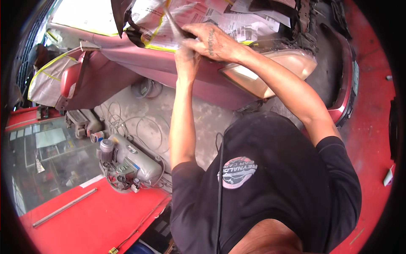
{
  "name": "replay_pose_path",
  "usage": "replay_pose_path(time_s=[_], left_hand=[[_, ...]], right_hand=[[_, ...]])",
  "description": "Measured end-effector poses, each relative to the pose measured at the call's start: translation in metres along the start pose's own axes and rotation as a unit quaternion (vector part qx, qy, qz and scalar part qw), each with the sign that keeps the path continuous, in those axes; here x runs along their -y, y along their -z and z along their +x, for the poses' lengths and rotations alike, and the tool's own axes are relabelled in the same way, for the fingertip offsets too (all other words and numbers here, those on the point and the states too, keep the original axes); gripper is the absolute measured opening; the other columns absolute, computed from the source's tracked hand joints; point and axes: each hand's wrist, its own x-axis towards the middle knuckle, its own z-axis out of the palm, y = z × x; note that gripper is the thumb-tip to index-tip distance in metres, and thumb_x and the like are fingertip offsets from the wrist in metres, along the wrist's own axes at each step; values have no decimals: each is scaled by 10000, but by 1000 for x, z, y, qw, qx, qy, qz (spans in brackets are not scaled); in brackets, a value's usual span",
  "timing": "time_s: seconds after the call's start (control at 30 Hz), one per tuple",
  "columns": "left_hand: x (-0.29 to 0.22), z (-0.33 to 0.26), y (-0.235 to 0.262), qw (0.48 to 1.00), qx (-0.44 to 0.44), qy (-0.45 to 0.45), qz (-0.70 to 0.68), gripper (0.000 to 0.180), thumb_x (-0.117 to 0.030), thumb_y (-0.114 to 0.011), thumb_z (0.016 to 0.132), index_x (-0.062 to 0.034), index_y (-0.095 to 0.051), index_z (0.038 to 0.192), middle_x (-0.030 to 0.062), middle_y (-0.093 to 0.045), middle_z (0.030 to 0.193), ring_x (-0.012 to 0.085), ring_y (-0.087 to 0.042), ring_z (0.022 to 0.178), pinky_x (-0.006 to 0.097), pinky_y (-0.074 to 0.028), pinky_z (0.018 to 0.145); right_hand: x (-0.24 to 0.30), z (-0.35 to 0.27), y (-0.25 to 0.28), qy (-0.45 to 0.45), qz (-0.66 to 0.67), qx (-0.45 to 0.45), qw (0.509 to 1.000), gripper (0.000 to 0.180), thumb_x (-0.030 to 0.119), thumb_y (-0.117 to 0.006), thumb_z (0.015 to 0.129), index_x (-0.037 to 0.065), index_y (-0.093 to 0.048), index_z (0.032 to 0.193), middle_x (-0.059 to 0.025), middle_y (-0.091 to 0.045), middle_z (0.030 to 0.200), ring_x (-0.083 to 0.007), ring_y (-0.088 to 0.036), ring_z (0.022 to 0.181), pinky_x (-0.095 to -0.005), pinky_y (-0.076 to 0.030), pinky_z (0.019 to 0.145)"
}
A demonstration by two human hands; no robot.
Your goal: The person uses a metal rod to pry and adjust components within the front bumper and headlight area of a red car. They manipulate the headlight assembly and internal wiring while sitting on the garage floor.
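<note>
My left hand [187, 60] and my right hand [211, 41] meet above the red car fender [158, 67]. Both have bent, closed fingers at the lower end of a narrow pale strip [171, 21], which rises away from them, blurred. What the strip is made of I cannot make out. Around the hands, newspaper sheets [198, 15] cover the front of the car, edged with yellow masking tape [157, 47]. To the right of my left wrist sits the car's headlight [292, 65], dusty and beige.
An open car door [101, 80] with a red mirror [71, 79] and masked window is at left. Below it stand a grey air compressor [141, 158], coiled hoses [144, 127] and a glass pane [50, 156]. A detached bumper [344, 93] lies at right on the red floor [376, 135].
</note>
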Motion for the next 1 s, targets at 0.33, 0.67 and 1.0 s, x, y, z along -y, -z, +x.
replay_pose_path(time_s=[0.33,0.67,1.0], left_hand=[[33,11,-34,952,181,63,237,182,-220,-737,802,-142,-780,961,154,-755,932,363,-704,940,514,-488,893],[44,18,-31,974,196,9,117,204,-201,-681,881,-10,-750,886,220,-726,897,407,-704,904,468,-532,816],[-3,-65,-28,870,165,254,-390,123,-88,-687,917,5,-689,996,93,-727,892,163,-685,775,288,-530,744]], right_hand=[[-14,-9,22,-110,-24,-3,994,358,318,-584,1009,-27,-631,1094,-250,-645,863,-419,-641,850,-462,-488,768],[38,-57,118,-285,45,-210,934,260,246,-690,957,-8,-734,987,-65,-707,831,-101,-639,786,-273,-506,708],[74,-308,170,-468,41,-343,813,305,245,-633,1007,-34,-701,1112,-70,-664,808,-171,-661,763,-319,-538,712]])
